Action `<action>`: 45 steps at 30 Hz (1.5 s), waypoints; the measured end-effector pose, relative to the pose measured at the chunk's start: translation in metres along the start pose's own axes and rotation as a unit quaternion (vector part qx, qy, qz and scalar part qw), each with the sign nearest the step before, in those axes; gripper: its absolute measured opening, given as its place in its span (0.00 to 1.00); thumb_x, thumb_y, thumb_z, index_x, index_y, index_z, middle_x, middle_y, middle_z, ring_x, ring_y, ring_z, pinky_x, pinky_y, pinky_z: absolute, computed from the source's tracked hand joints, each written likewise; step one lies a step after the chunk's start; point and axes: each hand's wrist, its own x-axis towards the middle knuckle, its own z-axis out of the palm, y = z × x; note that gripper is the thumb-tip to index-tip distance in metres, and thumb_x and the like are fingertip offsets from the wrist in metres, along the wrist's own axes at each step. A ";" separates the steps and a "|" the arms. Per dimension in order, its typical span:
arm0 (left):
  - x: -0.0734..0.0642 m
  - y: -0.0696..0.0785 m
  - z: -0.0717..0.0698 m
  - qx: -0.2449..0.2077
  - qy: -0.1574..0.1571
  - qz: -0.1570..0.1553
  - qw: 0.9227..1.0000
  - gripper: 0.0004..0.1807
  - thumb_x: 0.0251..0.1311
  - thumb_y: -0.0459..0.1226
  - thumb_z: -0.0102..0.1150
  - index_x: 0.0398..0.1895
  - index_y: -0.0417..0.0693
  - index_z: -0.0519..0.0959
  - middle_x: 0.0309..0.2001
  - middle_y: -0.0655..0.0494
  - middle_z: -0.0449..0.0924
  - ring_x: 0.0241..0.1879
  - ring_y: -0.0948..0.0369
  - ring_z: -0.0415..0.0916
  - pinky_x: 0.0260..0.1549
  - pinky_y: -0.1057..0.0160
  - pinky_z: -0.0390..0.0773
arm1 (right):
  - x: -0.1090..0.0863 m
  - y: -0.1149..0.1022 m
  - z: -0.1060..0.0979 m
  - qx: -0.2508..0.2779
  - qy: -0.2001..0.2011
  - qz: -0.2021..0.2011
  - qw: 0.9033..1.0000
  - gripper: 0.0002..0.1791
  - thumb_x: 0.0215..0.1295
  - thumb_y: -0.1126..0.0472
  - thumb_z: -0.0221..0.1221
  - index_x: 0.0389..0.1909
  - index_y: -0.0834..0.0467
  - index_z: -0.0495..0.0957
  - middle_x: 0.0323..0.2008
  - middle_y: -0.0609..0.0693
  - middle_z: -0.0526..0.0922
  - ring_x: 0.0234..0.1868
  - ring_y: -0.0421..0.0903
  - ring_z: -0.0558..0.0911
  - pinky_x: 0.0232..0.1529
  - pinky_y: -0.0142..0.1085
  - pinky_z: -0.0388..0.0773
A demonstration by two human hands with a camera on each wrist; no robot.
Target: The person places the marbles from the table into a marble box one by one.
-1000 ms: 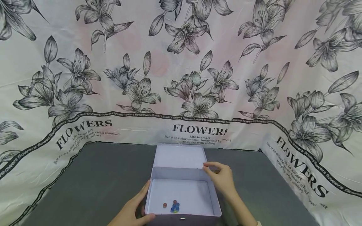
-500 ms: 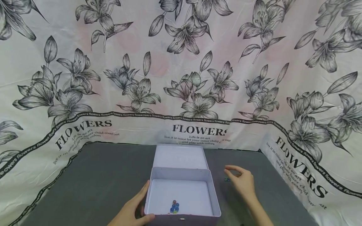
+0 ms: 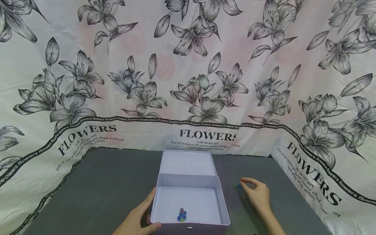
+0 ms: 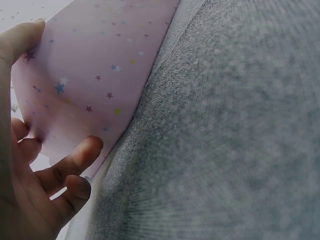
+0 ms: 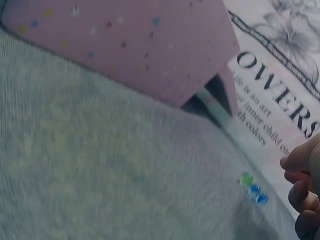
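My left hand (image 3: pixel 138 213) holds the open pink tin box (image 3: pixel 190 230) at its front left corner, with the thumb on the front and a finger along the left side. Its lower fingers are bent in the left wrist view. Several marbles (image 3: pixel 182 215), mostly blue, lie inside near the front wall, which may hide others. My right hand (image 3: pixel 258 194) is over the table right of the box, thumb and forefinger tips close together beside a few loose marbles. In the right wrist view a green marble (image 5: pixel 246 179) and two blue marbles (image 5: pixel 258 194) sit apart from the fingers.
The box's lid (image 3: pixel 186 162) is folded back toward the printed flower cloth (image 3: pixel 205 140). That cloth bounds the grey table (image 3: pixel 117 182) at the back and both sides. Star-printed box sides show in both wrist views.
My right hand has moved from the box's right rim out to the loose marbles. A reddish marble inside the box has shifted out of sight by the front wall. My left hand stays put.
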 end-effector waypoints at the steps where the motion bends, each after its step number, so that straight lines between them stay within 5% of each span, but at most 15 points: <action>1: 0.000 0.000 0.000 0.001 0.001 -0.001 1.000 0.60 0.64 0.55 0.72 0.88 0.54 0.43 0.86 0.43 0.44 0.80 0.33 0.54 0.67 0.29 0.69 | 0.000 0.003 0.000 -0.004 0.002 0.002 1.000 0.11 0.68 0.60 0.72 0.47 0.60 0.91 0.29 0.57 0.91 0.09 0.36 0.63 0.12 0.30 0.61; 8: 0.000 -0.001 0.001 -0.014 -0.005 -0.011 1.000 0.59 0.66 0.52 0.72 0.88 0.54 0.43 0.86 0.43 0.42 0.81 0.32 0.46 0.68 0.22 0.59 | 0.000 0.018 0.002 -0.018 -0.004 0.030 0.999 0.13 0.64 0.57 0.75 0.46 0.59 0.92 0.47 0.58 0.92 0.18 0.38 0.77 0.21 0.30 0.73; 11: 0.000 -0.002 0.000 -0.015 -0.006 -0.011 1.000 0.59 0.66 0.52 0.72 0.88 0.53 0.42 0.86 0.42 0.42 0.81 0.31 0.46 0.68 0.22 0.58 | -0.001 0.020 0.003 -0.033 -0.009 0.028 0.999 0.13 0.63 0.57 0.76 0.45 0.58 0.92 0.47 0.57 0.92 0.35 0.50 0.89 0.34 0.35 0.81; 15: 0.000 -0.003 0.000 -0.010 -0.005 -0.011 1.000 0.59 0.65 0.54 0.72 0.88 0.53 0.43 0.86 0.43 0.42 0.81 0.33 0.47 0.68 0.22 0.58 | -0.003 0.023 0.006 -0.056 0.005 0.003 0.998 0.11 0.61 0.58 0.76 0.43 0.57 0.93 0.44 0.54 0.93 0.56 0.62 0.87 0.51 0.49 0.83; 17: 0.000 -0.003 0.000 -0.011 -0.005 -0.011 1.000 0.59 0.65 0.54 0.72 0.88 0.54 0.44 0.86 0.42 0.43 0.81 0.33 0.48 0.68 0.22 0.59 | -0.004 0.024 0.009 -0.065 0.013 -0.011 0.998 0.10 0.60 0.59 0.77 0.41 0.57 0.93 0.42 0.54 0.93 0.54 0.60 0.88 0.52 0.51 0.82; 23: -0.002 -0.004 0.000 -0.024 -0.007 -0.015 1.000 0.57 0.66 0.52 0.72 0.88 0.56 0.44 0.86 0.43 0.42 0.81 0.33 0.48 0.67 0.21 0.60 | -0.006 0.030 0.014 -0.088 0.023 -0.041 0.995 0.09 0.56 0.62 0.78 0.38 0.58 0.93 0.39 0.56 0.93 0.34 0.53 0.90 0.34 0.37 0.81; 31: 0.001 -0.004 0.000 -0.021 -0.002 -0.013 1.000 0.57 0.66 0.52 0.72 0.88 0.56 0.45 0.86 0.43 0.42 0.81 0.32 0.48 0.67 0.21 0.60 | 0.001 0.029 0.016 -0.090 0.023 -0.058 0.994 0.08 0.59 0.60 0.77 0.38 0.57 0.93 0.39 0.55 0.93 0.48 0.62 0.90 0.46 0.55 0.84; 36: 0.002 -0.003 0.000 -0.014 -0.003 -0.013 1.000 0.57 0.67 0.53 0.71 0.88 0.54 0.44 0.86 0.44 0.41 0.81 0.32 0.45 0.68 0.22 0.59 | 0.005 0.029 0.017 -0.087 0.031 -0.067 0.993 0.08 0.57 0.61 0.78 0.38 0.57 0.93 0.38 0.55 0.93 0.37 0.53 0.91 0.38 0.43 0.84; 40: 0.001 -0.001 0.001 -0.013 -0.004 -0.016 1.000 0.57 0.67 0.53 0.71 0.88 0.54 0.43 0.86 0.44 0.41 0.81 0.32 0.46 0.68 0.22 0.60 | 0.006 0.030 0.017 -0.078 0.024 -0.069 0.994 0.09 0.57 0.62 0.78 0.39 0.57 0.93 0.39 0.56 0.93 0.19 0.39 0.80 0.25 0.32 0.74; 45: 0.001 0.000 0.001 -0.016 -0.005 -0.020 1.000 0.57 0.67 0.53 0.71 0.88 0.55 0.43 0.86 0.44 0.41 0.81 0.31 0.46 0.67 0.22 0.60 | 0.006 0.033 0.017 -0.072 0.019 -0.069 0.995 0.09 0.58 0.62 0.78 0.39 0.58 0.93 0.38 0.56 0.93 0.13 0.34 0.69 0.18 0.31 0.67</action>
